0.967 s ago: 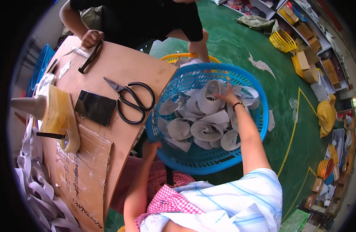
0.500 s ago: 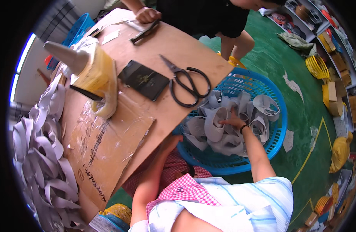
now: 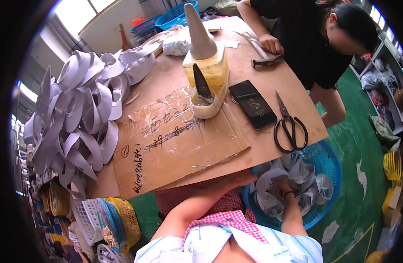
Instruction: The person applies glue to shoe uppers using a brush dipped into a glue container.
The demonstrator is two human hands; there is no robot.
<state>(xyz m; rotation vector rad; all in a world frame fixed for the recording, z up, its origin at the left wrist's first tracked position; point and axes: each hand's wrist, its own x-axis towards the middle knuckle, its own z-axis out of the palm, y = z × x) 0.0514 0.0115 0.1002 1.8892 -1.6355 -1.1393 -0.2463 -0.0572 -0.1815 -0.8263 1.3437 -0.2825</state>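
My right hand (image 3: 282, 187) is down in the blue plastic basket (image 3: 335, 175), at a pale grey curled strip (image 3: 267, 179). Its fingers close at the strip's edge and are partly covered by it. More looped grey strips (image 3: 303, 172) lie around that hand. My left hand (image 3: 244, 177) is by the basket's left rim, just under the table's front edge. Its fingers are small and partly hidden, so I cannot make out their grip.
On the table (image 3: 298, 83) are black-handled scissors (image 3: 291, 131), a black booklet (image 3: 253, 105), a yellowish glue container (image 3: 206, 65) and flattened cardboard (image 3: 184, 153). Grey strips (image 3: 79, 114) heap at the left. Across the table, a person's hand (image 3: 271, 44) is beside a hammer (image 3: 266, 61).
My view has swung left and up, so the table and strip heap show more fully. My right hand stays in the basket among the strips; my left stays by its rim.
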